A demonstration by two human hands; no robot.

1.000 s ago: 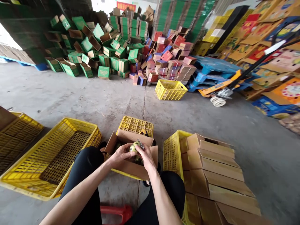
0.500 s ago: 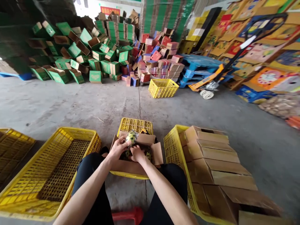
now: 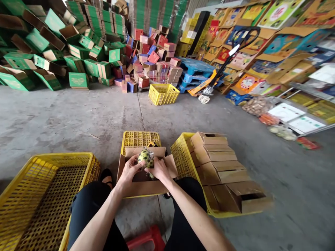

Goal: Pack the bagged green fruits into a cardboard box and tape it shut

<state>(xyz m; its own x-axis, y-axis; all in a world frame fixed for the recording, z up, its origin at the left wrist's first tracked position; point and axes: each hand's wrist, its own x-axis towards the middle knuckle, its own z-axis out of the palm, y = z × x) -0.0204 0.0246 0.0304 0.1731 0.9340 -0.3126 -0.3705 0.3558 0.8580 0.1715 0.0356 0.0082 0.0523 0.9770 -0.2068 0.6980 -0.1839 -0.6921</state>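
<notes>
My left hand point(image 3: 131, 169) is closed around a rounded, yellow-green thing with dark spots point(image 3: 145, 158), wrapped in shiny film; its exact kind does not show. Close against its right side is my right hand point(image 3: 158, 169), fingers curled in; what they pinch is hidden. Another bit of spotted yellow-green surface point(image 3: 150, 175) shows just below that hand. Both hands are over an open cardboard box point(image 3: 146, 186) with its flaps folded out. The box rests on a yellow plastic crate point(image 3: 141, 138) between my knees.
To the right, a yellow crate point(image 3: 180, 155) holds several brown cartons point(image 3: 222, 162). A large yellow crate point(image 3: 90, 167) stands left, another point(image 3: 163, 94) farther off. Beneath me is a red stool point(image 3: 154, 235). Green boxes point(image 3: 78, 80), blue pallets point(image 3: 196, 68) and a pallet jack point(image 3: 209, 83) stand behind.
My right hand has come up out of the box to the spotted thing in my left hand. That thing now sits slightly lower and more upright. The view has swung to the right.
</notes>
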